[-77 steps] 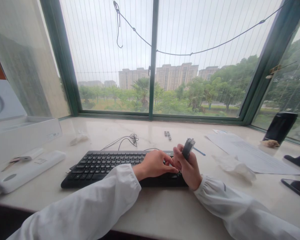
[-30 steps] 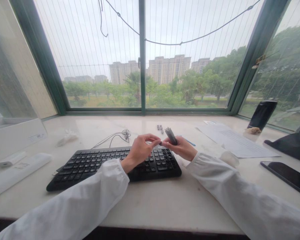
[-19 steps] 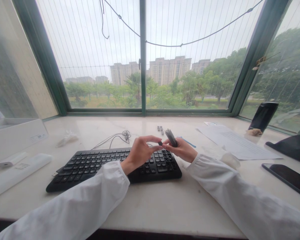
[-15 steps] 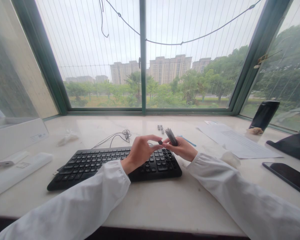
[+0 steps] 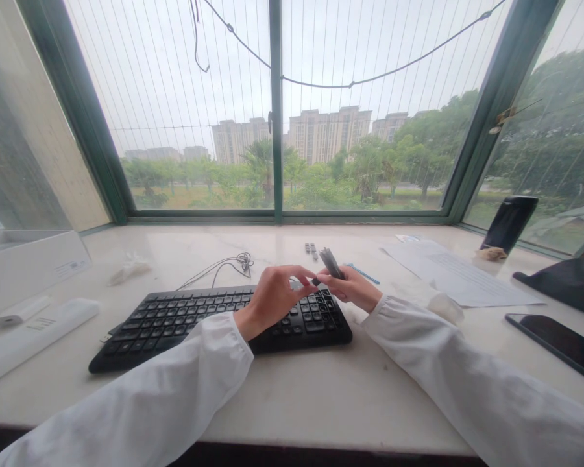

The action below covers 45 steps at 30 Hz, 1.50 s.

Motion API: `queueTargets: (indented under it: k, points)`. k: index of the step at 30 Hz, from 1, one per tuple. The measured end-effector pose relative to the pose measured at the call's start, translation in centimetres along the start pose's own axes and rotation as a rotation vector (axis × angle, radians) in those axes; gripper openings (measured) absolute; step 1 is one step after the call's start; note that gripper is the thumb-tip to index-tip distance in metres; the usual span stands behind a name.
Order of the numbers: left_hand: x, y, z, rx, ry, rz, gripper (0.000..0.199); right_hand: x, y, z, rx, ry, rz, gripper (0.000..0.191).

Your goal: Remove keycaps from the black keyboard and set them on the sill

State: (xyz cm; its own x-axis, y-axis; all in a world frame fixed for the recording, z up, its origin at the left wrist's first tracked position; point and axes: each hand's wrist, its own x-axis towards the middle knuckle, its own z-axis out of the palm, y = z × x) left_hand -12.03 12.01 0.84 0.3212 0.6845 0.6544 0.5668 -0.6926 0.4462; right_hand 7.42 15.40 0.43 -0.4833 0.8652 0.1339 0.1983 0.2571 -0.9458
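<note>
A black keyboard (image 5: pixel 175 324) lies on the pale tabletop, with several keys off at its right end. Above its right part my left hand (image 5: pixel 277 298) pinches a small black keycap (image 5: pixel 316 281) between thumb and fingertips. Right beside it, my right hand (image 5: pixel 353 285) is closed round a dark cylindrical tool (image 5: pixel 331 264), held tilted, and its fingertips meet the keycap. Behind the hands several small grey keycaps (image 5: pixel 311 248) lie in a group on the table.
A coiled cable (image 5: pixel 243 261) lies behind the keyboard. White boxes and a white strip (image 5: pixel 43 334) are at the left. To the right are a blue stick (image 5: pixel 363 273), paper sheets (image 5: pixel 452 272), a phone (image 5: pixel 559 340) and an upright black object (image 5: pixel 510 224).
The fingers of my left hand have curled closer to my right hand, and the keycap is now more covered. The view has shifted slightly.
</note>
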Motion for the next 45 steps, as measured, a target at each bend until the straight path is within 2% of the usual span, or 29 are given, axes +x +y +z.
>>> queueTargets:
  k: [6, 14, 22, 29, 38, 40, 45]
  points:
    - [0.0, 0.0, -0.1, 0.016, -0.014, -0.024, 0.017, 0.0, 0.1, 0.0, -0.022, -0.02, 0.003, 0.051]
    - [-0.1, 0.0, 0.0, 0.048, -0.038, -0.013, 0.017, -0.1, 0.1, 0.0, -0.169, -0.029, -0.056, 0.054]
    - [-0.1, -0.1, 0.0, 0.083, 0.01, -0.029, 0.023, 0.0, 0.4, 0.0, -0.073, -0.017, 0.001, 0.051]
    - [0.0, 0.0, -0.1, 0.116, 0.003, -0.029, 0.026, -0.2, -0.3, 0.0, -0.221, -0.026, -0.064, 0.055]
    - [-0.1, 0.1, -0.3, 0.062, -0.071, -0.012, 0.013, -0.3, -0.6, -0.2, -0.329, -0.006, -0.066, 0.058]
    - [-0.1, 0.0, -0.3, 0.063, -0.073, -0.03, 0.013, -0.1, -0.2, -0.4, -0.344, 0.059, -0.084, 0.054]
    - [0.4, -0.8, -0.7, 0.113, -0.053, -0.095, 0.014, 0.7, 1.0, -2.4, -0.45, 0.43, -0.112, 0.041]
